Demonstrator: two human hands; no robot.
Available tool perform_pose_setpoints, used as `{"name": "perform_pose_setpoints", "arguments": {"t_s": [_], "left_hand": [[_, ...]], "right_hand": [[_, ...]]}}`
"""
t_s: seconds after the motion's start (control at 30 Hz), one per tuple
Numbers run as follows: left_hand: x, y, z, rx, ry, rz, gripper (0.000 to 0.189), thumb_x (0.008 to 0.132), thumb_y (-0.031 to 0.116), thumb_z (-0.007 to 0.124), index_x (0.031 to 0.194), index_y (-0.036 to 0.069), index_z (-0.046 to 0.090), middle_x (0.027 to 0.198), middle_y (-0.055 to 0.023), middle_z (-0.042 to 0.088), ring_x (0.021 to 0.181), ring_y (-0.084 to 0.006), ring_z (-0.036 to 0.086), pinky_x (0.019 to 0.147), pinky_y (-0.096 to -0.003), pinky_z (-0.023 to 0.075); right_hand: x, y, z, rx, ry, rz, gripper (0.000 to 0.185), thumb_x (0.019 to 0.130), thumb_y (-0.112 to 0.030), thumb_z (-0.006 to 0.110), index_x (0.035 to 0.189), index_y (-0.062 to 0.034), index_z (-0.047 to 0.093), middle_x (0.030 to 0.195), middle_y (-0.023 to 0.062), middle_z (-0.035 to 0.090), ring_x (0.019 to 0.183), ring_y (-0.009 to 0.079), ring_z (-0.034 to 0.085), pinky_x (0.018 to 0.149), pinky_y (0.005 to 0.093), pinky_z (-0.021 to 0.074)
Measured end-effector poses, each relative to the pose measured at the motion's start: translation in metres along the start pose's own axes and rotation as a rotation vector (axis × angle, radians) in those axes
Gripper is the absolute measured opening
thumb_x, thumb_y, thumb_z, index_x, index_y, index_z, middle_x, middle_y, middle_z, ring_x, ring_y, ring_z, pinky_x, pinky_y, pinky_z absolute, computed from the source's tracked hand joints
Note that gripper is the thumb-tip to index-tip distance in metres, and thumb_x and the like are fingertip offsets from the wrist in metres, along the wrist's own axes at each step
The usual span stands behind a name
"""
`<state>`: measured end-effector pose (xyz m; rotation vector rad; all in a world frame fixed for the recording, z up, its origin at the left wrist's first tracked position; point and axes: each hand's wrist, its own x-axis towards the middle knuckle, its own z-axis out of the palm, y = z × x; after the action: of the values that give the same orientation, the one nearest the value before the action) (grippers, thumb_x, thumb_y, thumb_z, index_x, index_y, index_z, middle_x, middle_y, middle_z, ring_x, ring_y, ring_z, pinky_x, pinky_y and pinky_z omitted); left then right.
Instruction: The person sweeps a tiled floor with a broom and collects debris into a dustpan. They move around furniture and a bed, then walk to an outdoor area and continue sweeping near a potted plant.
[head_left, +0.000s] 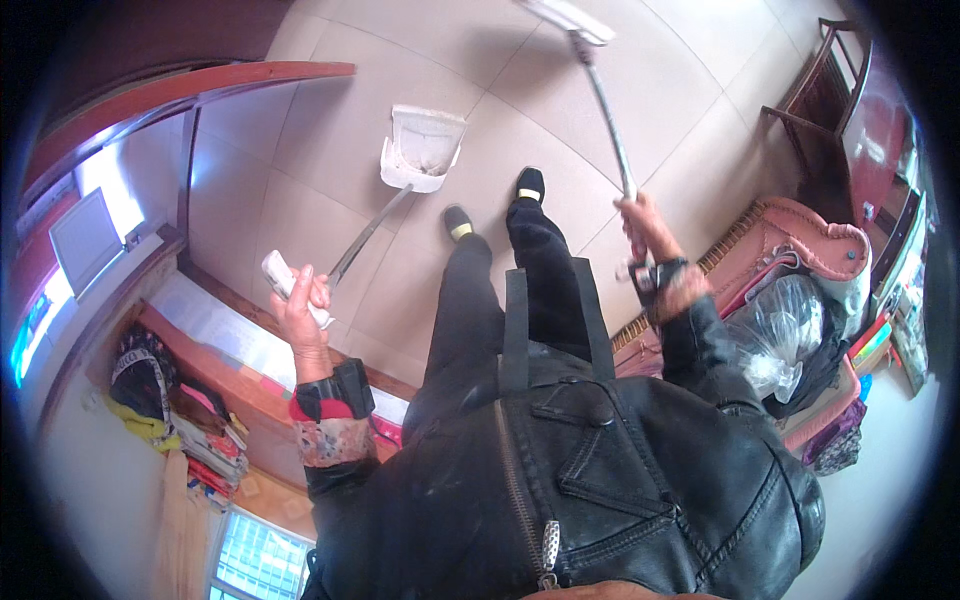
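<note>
My left hand (301, 306) is wrapped around the white end grip of a long-handled dustpan. The dustpan's white pan (427, 135) lies on the tiled floor ahead of my feet, with some dark dirt near its back wall. A thin metal handle (373, 234) links pan and grip. In my right hand (646, 231) is the pole (613, 127) of a broom, held out to the right and tilted forward. The broom's pale, wide head (574, 21) is blurred and partly cut off by the top edge; I cannot tell whether it touches the floor.
At right stand a pink cushioned seat (787, 225) bearing a clear plastic bag (776, 330), and a dark wooden chair (817, 142). A red-brown wooden edge (225, 79) juts in from the upper left. Folded clothes (202, 431) are piled at left, near a window (259, 559).
</note>
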<state>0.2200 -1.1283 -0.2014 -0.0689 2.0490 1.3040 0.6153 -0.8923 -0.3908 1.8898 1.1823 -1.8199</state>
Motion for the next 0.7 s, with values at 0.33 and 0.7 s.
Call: {"name": "perform_pose_setpoints", "arguments": {"t_s": [0.33,0.7], "left_hand": [[-0.014,-0.023,-0.052,-0.086,-0.002,0.01,0.022,0.079,0.008,0.055,0.062,0.01,0.041,0.045,0.0015,0.036,0.039,-0.0098,0.038,0.069,-0.0303,0.0429],[-0.036,-0.038,-0.168,-0.153,-0.088,0.019,0.019,0.081,0.007,0.052,0.065,0.011,0.041,0.045,0.0019,0.036,0.039,-0.0099,0.038,0.069,-0.0306,0.0418]], "right_hand": [[0.036,0.047,0.127,-0.149,0.076,0.092,0.016,0.071,-0.015,0.055,0.063,-0.0011,0.053,0.051,0.0072,0.051,0.043,0.0176,0.053,0.037,0.0294,0.0416],[-0.13,0.074,0.208,0.035,-0.123,0.083,0.015,0.073,-0.014,0.058,0.072,-0.001,0.051,0.055,0.0022,0.048,0.042,0.0113,0.047,0.035,0.0253,0.0371]]}}
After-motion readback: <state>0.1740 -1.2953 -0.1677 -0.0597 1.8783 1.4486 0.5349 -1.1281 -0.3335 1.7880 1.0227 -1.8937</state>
